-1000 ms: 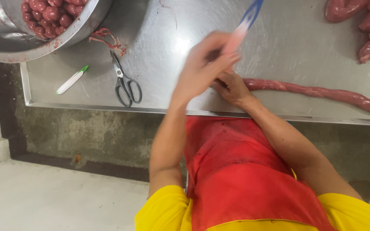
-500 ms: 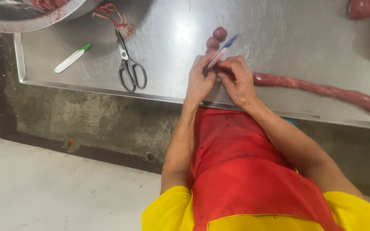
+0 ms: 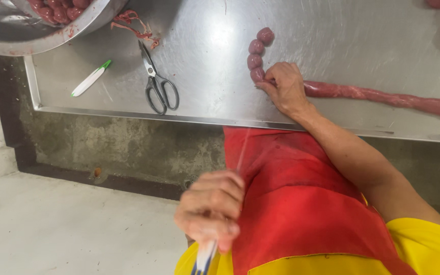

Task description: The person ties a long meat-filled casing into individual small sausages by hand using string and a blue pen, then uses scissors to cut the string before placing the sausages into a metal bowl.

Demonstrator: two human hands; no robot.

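The right hand is pressed down on the long raw sausage, fingers curled and pinching it where the small tied links begin, near the front edge of the steel counter. The uncut length is stretched away toward the right edge. The left hand is pulled well back off the counter, over the red apron, closed in a fist around a thin string that is drawn taut up toward the sausage; a blue-and-white strip is seen hanging below the fist. Scissors are laid near the front edge, a white-and-green pen toward the left edge, and a metal bowl of sausage pieces at the far-left corner.
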